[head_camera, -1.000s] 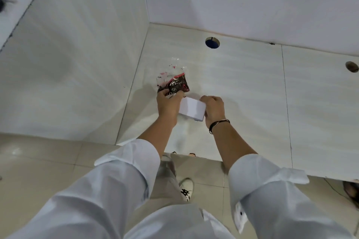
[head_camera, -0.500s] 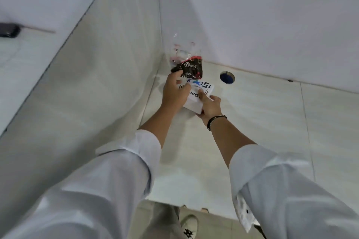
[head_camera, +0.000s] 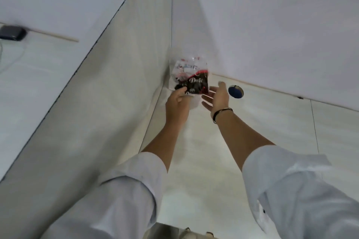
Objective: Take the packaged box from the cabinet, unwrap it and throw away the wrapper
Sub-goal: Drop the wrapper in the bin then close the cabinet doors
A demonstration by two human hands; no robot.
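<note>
My left hand point(head_camera: 177, 103) pinches the lower corner of a crumpled wrapper point(head_camera: 189, 75), clear plastic with black and red print, and holds it up near the cabinet's back left corner. My right hand point(head_camera: 216, 97) is just to the right of it, fingers spread, palm turned towards the wrapper and holding nothing. Between the two hands a pale white shape point(head_camera: 194, 101) lies on the shelf; it looks like the white box, but it is blurred and partly hidden by my left hand.
The pale cabinet shelf point(head_camera: 252, 141) has a round hole showing blue point(head_camera: 235, 91) right of my right hand. A side panel point(head_camera: 116, 83) rises on the left. A dark device point(head_camera: 12, 32) with a cable sits far left.
The view tilted up and both hands moved deeper into the corner. My right hand let go of the white box and spread out. My left hand kept the wrapper and raised it.
</note>
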